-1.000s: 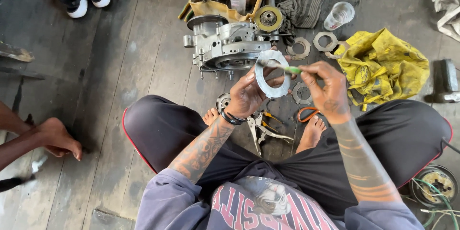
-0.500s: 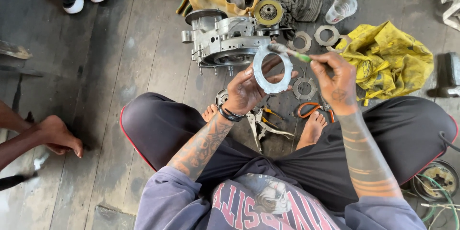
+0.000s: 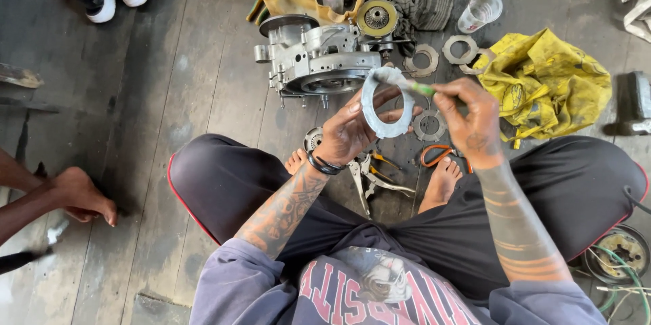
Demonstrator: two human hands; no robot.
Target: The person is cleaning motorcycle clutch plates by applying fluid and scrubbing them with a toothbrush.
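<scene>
- Head view, looking down: person seated cross-legged on a plank floor [image 3: 169, 94], both hands raised over the lap, just near of an engine case [image 3: 315, 61].
- Left hand [image 3: 349, 132] holds a flat metal ring plate [image 3: 386, 105] upright, fingers curled behind it and thumb on its near rim; grip closed on the plate's left edge.
- Right hand [image 3: 475, 122] pinches a thin green-handled tool [image 3: 420, 88], fingers narrow and closed on the handle; its tip lies on the plate's upper right rim.
- Plate position: in the air, centre of scene, between the two hands, apart from the floor.
- Handling judgement: plate looks like thin stiff metal, light, not fragile; likely oily, so slippery on the flat faces. Edges may be sharp.
- Best hold, as judged: pinch across the band at the rim, thumb one face and fingers the other, leaving the opposite arc free for the tool.
- Nearby on the floor: similar rings [image 3: 424, 59] far right of the case, pliers [image 3: 376, 176] between the feet, yellow cloth [image 3: 549, 84] to the right, clear plastic cup [image 3: 480, 10] far right.
- Another person's foot [image 3: 81, 196] at near left, well apart.
</scene>
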